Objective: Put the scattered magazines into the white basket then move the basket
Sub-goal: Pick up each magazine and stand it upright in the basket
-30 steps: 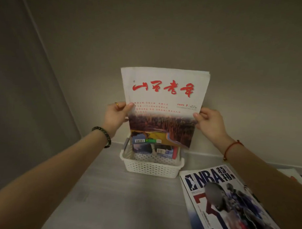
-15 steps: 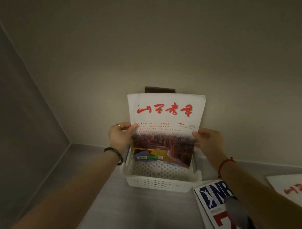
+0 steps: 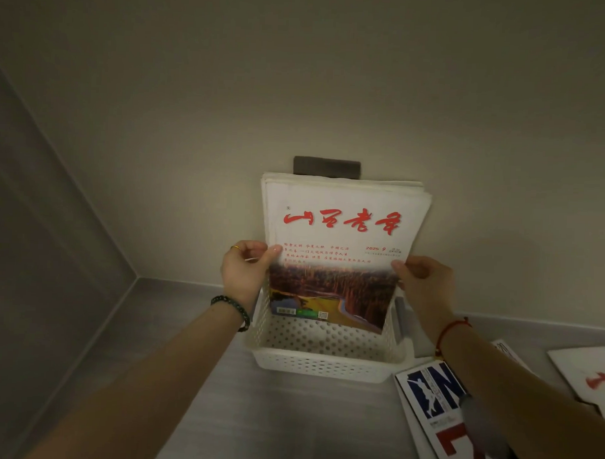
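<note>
Both hands are up in the middle of the frame, clamped on a magazine [image 3: 338, 251] with red brush-style characters across its white top and a reddish landscape photo below. The left hand [image 3: 244, 273] pinches its left edge, thumb on the cover and fingers behind; a gold ring and a dark bead bracelet [image 3: 233, 311] show on that side. The right hand [image 3: 424, 285] grips the right edge the same way, with a red string at the wrist. The magazine stands upright, its lower edge down inside the white basket [image 3: 324, 362], a perforated plastic tub sitting just below centre. More pale pages stand stacked behind the cover.

The basket rests on a grey, faintly grained floor [image 3: 270, 417] that fills the lower part of the frame. It sits close to a plain beige wall [image 3: 334, 76], with a grey skirting strip along the base. At left, a greyer wall meets it in a corner. A small dark plate [image 3: 326, 166] sits on the wall just above the magazine.

At lower right, a basketball magazine [image 3: 432, 402] lies flat beside the basket, and a white sheet with red marks [image 3: 587, 376] lies at the right edge.
</note>
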Motion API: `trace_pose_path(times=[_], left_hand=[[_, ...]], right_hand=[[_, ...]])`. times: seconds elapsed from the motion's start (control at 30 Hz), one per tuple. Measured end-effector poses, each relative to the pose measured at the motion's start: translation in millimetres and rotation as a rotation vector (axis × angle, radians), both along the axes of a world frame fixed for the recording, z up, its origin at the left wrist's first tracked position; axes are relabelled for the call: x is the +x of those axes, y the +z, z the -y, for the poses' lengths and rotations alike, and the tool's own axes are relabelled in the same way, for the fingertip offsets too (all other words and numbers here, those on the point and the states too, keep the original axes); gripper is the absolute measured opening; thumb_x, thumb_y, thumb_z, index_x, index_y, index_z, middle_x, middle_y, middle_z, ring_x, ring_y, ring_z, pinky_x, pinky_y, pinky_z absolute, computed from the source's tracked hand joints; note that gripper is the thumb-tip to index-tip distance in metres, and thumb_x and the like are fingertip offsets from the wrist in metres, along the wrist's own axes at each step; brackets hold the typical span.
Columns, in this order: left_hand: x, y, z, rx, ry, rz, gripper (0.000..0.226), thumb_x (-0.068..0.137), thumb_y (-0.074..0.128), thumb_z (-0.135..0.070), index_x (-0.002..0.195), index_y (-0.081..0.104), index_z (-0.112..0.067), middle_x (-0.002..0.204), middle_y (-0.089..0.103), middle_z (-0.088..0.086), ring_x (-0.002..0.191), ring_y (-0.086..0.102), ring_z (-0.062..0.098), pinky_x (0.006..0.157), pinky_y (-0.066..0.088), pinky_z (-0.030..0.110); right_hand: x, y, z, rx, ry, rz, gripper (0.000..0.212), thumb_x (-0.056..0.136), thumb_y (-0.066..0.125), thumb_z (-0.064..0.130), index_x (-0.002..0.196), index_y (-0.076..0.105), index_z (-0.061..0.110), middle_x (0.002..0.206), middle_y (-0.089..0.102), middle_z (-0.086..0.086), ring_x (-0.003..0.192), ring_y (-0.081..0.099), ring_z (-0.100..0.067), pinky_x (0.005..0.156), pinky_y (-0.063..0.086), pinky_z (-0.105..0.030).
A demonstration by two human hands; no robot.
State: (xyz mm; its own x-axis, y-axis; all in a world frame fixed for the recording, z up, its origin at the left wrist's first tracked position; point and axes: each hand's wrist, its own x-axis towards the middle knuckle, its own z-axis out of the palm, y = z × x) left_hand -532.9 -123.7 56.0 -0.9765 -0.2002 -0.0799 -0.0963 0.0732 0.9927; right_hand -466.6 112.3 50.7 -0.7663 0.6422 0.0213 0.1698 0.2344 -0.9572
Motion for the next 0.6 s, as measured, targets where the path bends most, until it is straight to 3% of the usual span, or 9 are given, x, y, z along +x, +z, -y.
trace_pose_path(times=[0.1, 0.23, 0.4, 0.5, 0.6], left_hand=[[11, 4, -1, -0.042, 0.028, -0.004, 0.024, 0.075, 0.072, -0.021, 0.087, 0.055, -0.009, 0.091, 0.061, 0.010, 0.088, 0.059, 0.025, 0.088, 0.053, 0.044], [32, 13, -1, -0.068, 0.039, 0.001, 0.025, 0.077, 0.070, -0.023, 0.089, 0.054, -0.009, 0.094, 0.058, 0.008, 0.093, 0.056, 0.024, 0.092, 0.050, 0.044], [71, 21, -16, 0.020, -0.053, 0.029, 0.016, 0.082, 0.064, -0.019, 0.083, 0.052, -0.008, 0.100, 0.061, 0.018, 0.096, 0.059, 0.031, 0.090, 0.051, 0.044], [96, 22, -35, 0.041, -0.125, 0.025, 0.015, 0.084, 0.062, -0.017, 0.085, 0.053, -0.006, 0.091, 0.060, 0.016, 0.078, 0.060, 0.026, 0.075, 0.054, 0.039], [122, 19, -64, 0.065, -0.208, 0.077, 0.012, 0.084, 0.062, -0.021, 0.081, 0.054, -0.012, 0.078, 0.058, 0.007, 0.076, 0.058, 0.021, 0.074, 0.053, 0.036]], right_hand=[[9, 4, -7, 0.014, 0.032, 0.051, 0.023, 0.076, 0.070, 0.014, 0.098, 0.066, 0.007, 0.094, 0.070, -0.013, 0.081, 0.065, -0.025, 0.082, 0.054, -0.039], [35, 20, -21, 0.033, 0.101, 0.047, 0.023, 0.078, 0.067, 0.008, 0.100, 0.066, 0.005, 0.091, 0.069, -0.017, 0.087, 0.066, -0.032, 0.086, 0.054, -0.045], [88, 40, -61, 0.044, 0.167, 0.028, 0.015, 0.079, 0.066, 0.004, 0.094, 0.066, 0.006, 0.082, 0.070, -0.015, 0.071, 0.068, -0.024, 0.065, 0.058, -0.022], [127, 49, -93, 0.062, 0.179, 0.057, 0.014, 0.077, 0.067, 0.003, 0.091, 0.067, 0.006, 0.076, 0.070, -0.011, 0.068, 0.069, -0.021, 0.062, 0.058, -0.020], [165, 55, -125, 0.036, 0.157, 0.087, 0.011, 0.077, 0.065, 0.000, 0.088, 0.066, 0.004, 0.075, 0.068, -0.017, 0.053, 0.067, -0.012, 0.050, 0.055, -0.013]])
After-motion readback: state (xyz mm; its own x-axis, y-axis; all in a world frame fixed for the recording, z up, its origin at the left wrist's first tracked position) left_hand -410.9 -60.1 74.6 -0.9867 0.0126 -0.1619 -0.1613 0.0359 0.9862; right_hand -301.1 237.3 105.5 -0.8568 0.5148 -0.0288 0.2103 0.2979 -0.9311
